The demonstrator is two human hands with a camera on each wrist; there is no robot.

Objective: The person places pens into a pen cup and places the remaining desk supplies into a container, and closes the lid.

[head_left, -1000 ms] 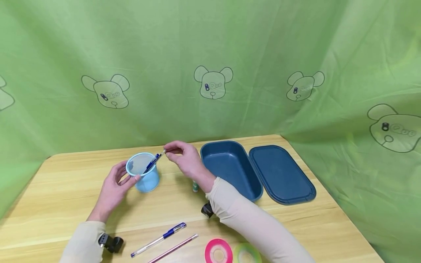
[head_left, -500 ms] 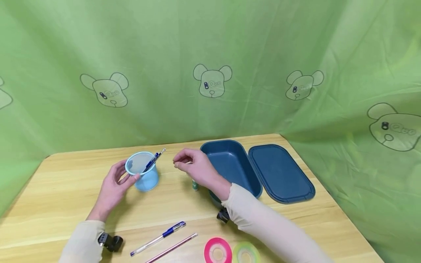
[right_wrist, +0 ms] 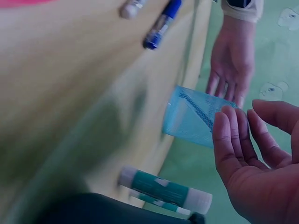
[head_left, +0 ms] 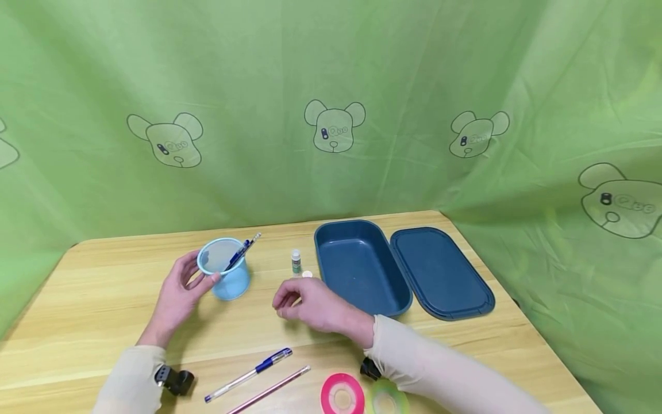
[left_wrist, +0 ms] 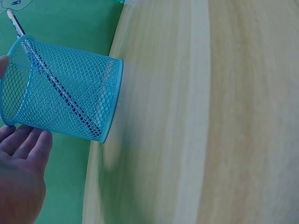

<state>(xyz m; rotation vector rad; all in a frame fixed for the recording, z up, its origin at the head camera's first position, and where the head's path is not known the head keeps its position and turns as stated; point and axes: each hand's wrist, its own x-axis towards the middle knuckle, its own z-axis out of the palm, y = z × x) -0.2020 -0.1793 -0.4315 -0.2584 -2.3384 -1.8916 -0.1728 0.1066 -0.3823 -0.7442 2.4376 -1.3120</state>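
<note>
My left hand [head_left: 178,293] holds a light-blue mesh pen holder [head_left: 233,286] near its rim, thumb on one side and fingers on the other. A blue pen and a pencil [head_left: 252,241] lean inside it; the left wrist view shows the slanted shape through the mesh [left_wrist: 70,93]. Over the table to the right is my right hand [head_left: 315,305], fingers loosely curled with nothing between them. Below it lie a blue-capped pen [head_left: 266,363] and a pink pencil [head_left: 271,389]. Two glue sticks, one with a green label [head_left: 296,263], stand just behind the right hand.
A dark-blue open box [head_left: 357,267] stands right of centre, its matching lid [head_left: 442,273] flat beside it. Near the front edge lie a pink tape roll [head_left: 327,397] and a yellow-green one [head_left: 400,403], the latter partly under the right sleeve. A green curtain [head_left: 258,172] hangs behind the table.
My right hand has let go of the pencil at the holder and moved right and toward the front, uncovering the glue sticks. The left hand stays on the holder.
</note>
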